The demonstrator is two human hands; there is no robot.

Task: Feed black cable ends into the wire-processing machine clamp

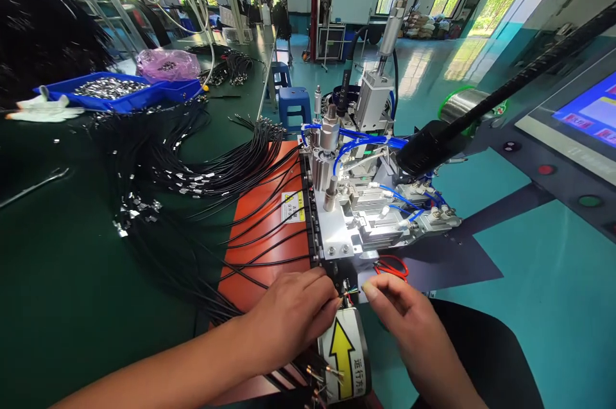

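Note:
My left hand [298,306] is closed at the machine's near edge, its fingers pinched round a black cable end from which thin coloured wires [350,293] stick out to the right. My right hand [404,306] is just right of these wires, thumb and forefinger tips together; whether a wire is between them is too small to tell. Below my left hand lies a white cover [359,338] with a yellow arrow. More black cables [269,235] run across the orange plate [260,280] into a row of holders along the machine [380,216].
Bundles of black cables [192,165] lie on the dark green table [58,255]. Blue trays [158,95] of small metal parts stand at the back left. A black hose [505,88] slants over the machine from the right, near a control panel [568,178]. Red-handled scissors or pliers [392,262] lie behind my right hand.

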